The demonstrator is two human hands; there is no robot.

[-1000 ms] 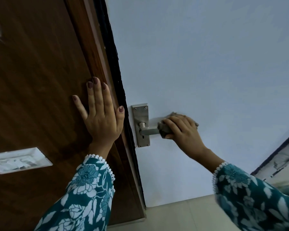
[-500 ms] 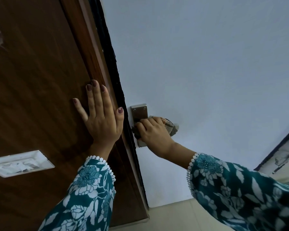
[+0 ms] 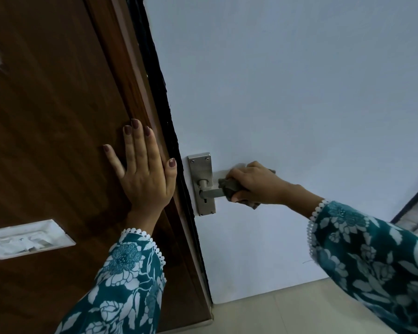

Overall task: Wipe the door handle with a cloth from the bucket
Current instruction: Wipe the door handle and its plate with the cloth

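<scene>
A metal lever door handle (image 3: pixel 211 193) sticks out from a steel backplate (image 3: pixel 202 165) on the pale door (image 3: pixel 287 92). My right hand (image 3: pixel 258 183) is closed around a grey cloth (image 3: pixel 229 186) wrapped over the outer half of the lever; only the lever's inner stub shows. A corner of the cloth hangs below my fingers. My left hand (image 3: pixel 145 169) lies flat, fingers apart, on the dark wooden frame (image 3: pixel 58 116) left of the door edge. The bucket is out of view.
A white switch plate (image 3: pixel 27 237) is set in the brown wood at the lower left. A black seal strip (image 3: pixel 164 97) runs along the door edge. Pale floor tiles (image 3: pixel 287 312) lie below, and a dark-edged skirting shows at the far right (image 3: pixel 413 208).
My right hand slid the cloth in along the lever to the backplate, then back out toward the lever's end. My left hand has stayed flat on the wood.
</scene>
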